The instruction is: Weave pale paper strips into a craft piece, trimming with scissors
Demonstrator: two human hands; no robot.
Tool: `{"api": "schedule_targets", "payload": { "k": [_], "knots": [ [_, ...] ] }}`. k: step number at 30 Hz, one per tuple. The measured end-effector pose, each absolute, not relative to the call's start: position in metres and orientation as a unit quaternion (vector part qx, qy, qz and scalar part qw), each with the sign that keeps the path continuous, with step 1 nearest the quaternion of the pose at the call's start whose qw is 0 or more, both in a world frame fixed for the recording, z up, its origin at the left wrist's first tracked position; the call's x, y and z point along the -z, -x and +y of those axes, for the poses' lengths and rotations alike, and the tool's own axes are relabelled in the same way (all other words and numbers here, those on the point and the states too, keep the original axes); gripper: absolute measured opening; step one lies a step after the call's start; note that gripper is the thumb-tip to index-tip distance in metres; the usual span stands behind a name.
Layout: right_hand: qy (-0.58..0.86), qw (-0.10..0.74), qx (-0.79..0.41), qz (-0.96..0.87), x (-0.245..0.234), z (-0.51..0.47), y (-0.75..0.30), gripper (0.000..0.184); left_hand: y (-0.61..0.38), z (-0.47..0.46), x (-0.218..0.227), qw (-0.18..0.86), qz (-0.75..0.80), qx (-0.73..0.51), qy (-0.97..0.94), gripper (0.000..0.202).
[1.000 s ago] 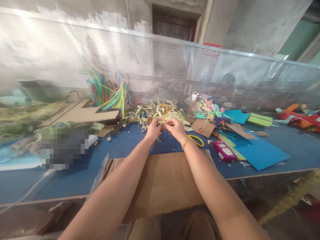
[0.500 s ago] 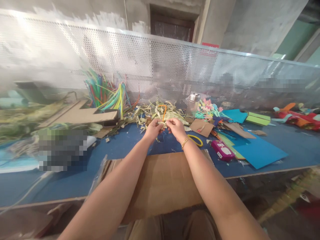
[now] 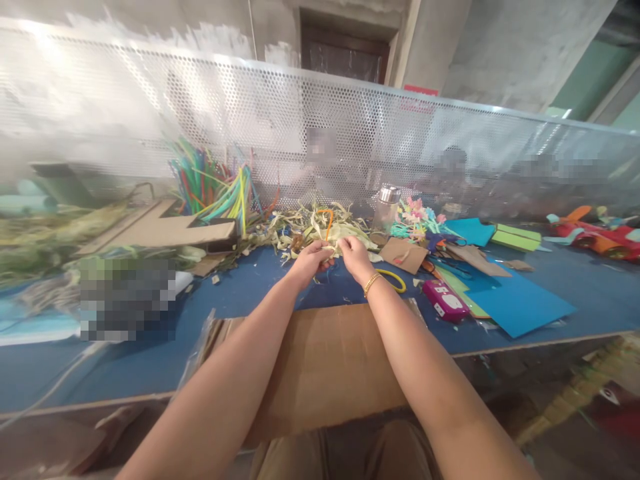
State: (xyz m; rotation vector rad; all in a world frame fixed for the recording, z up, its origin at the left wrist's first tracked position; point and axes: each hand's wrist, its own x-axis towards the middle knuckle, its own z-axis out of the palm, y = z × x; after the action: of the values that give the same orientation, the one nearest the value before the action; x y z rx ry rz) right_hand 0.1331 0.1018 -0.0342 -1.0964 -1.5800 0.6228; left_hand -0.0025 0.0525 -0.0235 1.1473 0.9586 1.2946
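Close together over the blue table, my left hand (image 3: 315,260) and my right hand (image 3: 355,259) both have their fingers pinched on a pale corn husk strip (image 3: 333,247). The strip spans the small gap between the fingertips; most of it is hidden by the fingers. Just behind lies a heap of dry corn husk (image 3: 350,230), cream and pale green, in curled shreds. A bent orange pipe cleaner (image 3: 329,223) rises above the fingers; whether it joins the strip I cannot tell. Under my forearms a brown cardboard sheet (image 3: 335,367) lies at the table's edge.
Left stand many coloured pipe cleaners (image 3: 210,180) behind a cardboard piece (image 3: 170,230). At right are a glass bottle (image 3: 388,203), pastel paper flowers (image 3: 417,217), a yellow ring (image 3: 397,281), a purple box (image 3: 444,300) and blue paper (image 3: 525,300). A perforated metal screen (image 3: 275,120) runs behind.
My fingertips have come nearer each other around the husk strip, and my left hand has turned, its fingers curling more. The things on the table lie as before.
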Motion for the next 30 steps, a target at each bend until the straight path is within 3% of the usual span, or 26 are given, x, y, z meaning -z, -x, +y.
{"api": "schedule_targets", "payload": {
  "k": [5,11,16,24,30],
  "knots": [
    [0.474,0.570,-0.270,-0.615,0.036,0.111,-0.139,0.025,0.002,0.051,0.023,0.562,0.391,-0.537,-0.492,0.028],
    [0.413,0.554,-0.440,-0.573,0.032,0.102,-0.134,0.034,0.002,0.052,0.024,0.563,0.374,-0.550,-0.491,0.030],
    [0.388,0.519,-0.514,-0.562,0.028,0.095,-0.134,0.031,0.001,0.049,0.024,0.539,0.377,-0.553,-0.510,0.038],
    [0.371,0.619,-0.452,-0.525,0.031,0.101,-0.131,0.027,0.002,0.051,0.024,0.526,0.412,-0.505,-0.546,0.031],
    [0.410,0.611,-0.433,-0.521,0.025,0.096,-0.133,0.030,0.003,0.054,0.028,0.536,0.402,-0.545,-0.505,0.033]
  ]
}}
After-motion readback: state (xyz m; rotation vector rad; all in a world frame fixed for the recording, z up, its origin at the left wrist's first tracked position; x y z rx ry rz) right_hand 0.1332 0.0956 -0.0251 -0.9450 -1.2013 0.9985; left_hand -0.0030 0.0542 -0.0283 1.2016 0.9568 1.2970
